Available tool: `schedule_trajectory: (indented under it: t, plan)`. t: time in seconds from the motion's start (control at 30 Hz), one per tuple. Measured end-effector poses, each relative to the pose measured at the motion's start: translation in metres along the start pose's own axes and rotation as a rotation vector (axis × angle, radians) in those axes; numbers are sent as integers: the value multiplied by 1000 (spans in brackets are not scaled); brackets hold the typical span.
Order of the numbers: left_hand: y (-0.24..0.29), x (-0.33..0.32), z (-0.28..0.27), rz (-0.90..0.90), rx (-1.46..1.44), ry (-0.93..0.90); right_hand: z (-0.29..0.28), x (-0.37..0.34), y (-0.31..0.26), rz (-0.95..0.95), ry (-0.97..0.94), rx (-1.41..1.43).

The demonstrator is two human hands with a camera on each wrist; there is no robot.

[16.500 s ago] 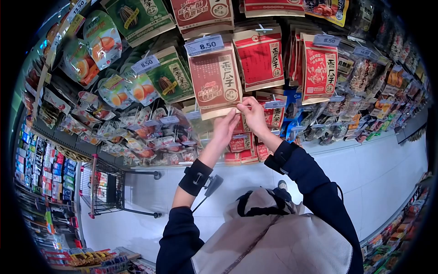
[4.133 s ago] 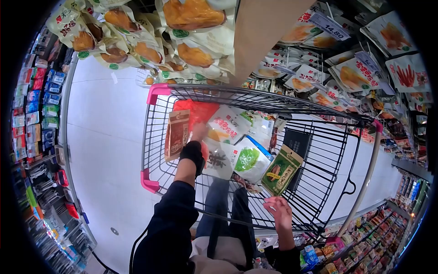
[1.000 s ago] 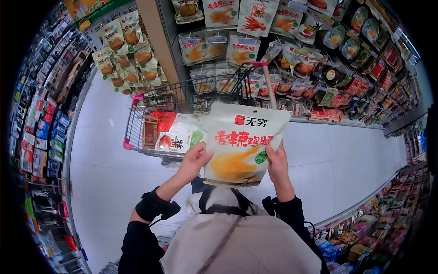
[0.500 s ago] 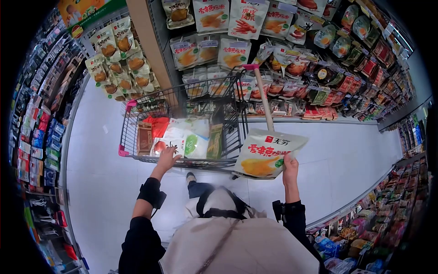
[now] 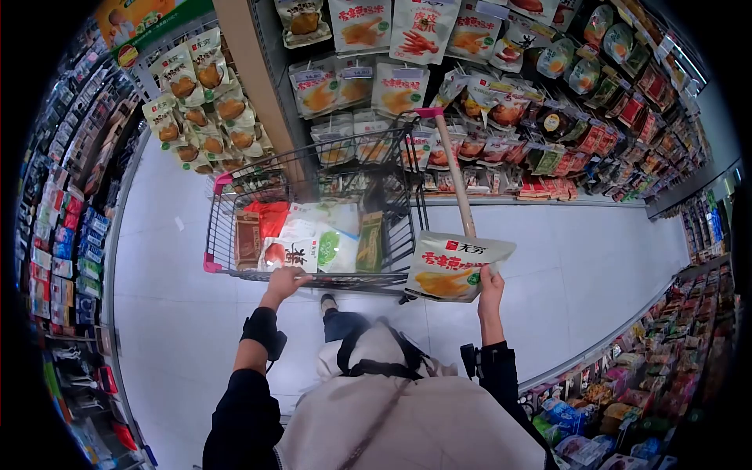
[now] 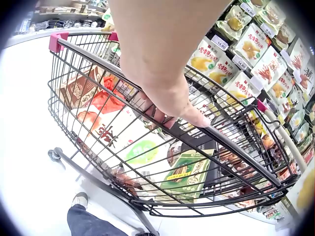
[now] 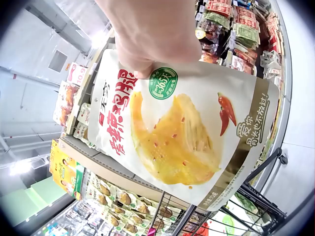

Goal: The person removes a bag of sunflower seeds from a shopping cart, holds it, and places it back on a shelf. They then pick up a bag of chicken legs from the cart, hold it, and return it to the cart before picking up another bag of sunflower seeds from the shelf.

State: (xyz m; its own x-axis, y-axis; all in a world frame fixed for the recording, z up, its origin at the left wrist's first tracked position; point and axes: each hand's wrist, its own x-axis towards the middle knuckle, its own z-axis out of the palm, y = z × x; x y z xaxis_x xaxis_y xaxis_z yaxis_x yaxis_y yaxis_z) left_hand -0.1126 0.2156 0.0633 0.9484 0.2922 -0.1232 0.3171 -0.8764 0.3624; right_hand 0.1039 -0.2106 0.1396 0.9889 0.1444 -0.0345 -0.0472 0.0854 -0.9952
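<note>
My left hand [image 5: 286, 283] grips the near top rail of the shopping cart [image 6: 88, 56]; in the left wrist view its fingers curl over the bar. At the cart's right end, my right hand [image 5: 491, 291] holds a white snack pouch [image 5: 454, 270] by its right edge. Printed on the pouch [image 7: 182, 137] are a yellow chicken drumstick and red lettering, and the thumb lies on its front. Inside the cart are a brown packet [image 5: 247, 239], a red bag [image 5: 271, 216], white packs [image 5: 321, 218] and a green packet [image 5: 370, 241].
A rack [image 5: 403, 86] of hanging snack pouches stands behind the cart, with a post [image 5: 266, 70] at its left. More pouches [image 5: 196, 102] hang beyond that post. Stocked shelves [image 5: 59, 258] line the left side, and others [image 5: 627, 376] the lower right. The floor [image 5: 540, 274] is pale tile.
A second ago both hands held the pouch up front. The left hand has let go and moved left onto the cart's rail. The right hand has carried the pouch right and down.
</note>
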Motion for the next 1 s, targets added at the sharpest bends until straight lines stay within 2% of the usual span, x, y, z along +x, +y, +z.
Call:
schedule_trajectory:
  t: [0.1, 0.4, 0.63, 1.0]
  plan:
    - [8, -7, -1, -40, -37, 11, -6, -4, 4, 57, -9, -2]
    - [4, -36, 17, 10, -34, 111, -6, -25, 4, 103, -20, 1]
    - [-6, -56, 13, -27, -57, 61, 7, -40, 8, 127, -45, 43]
    - [-65, -67, -10, -66, -57, 41, 60, -61, 11, 217, -146, 73]
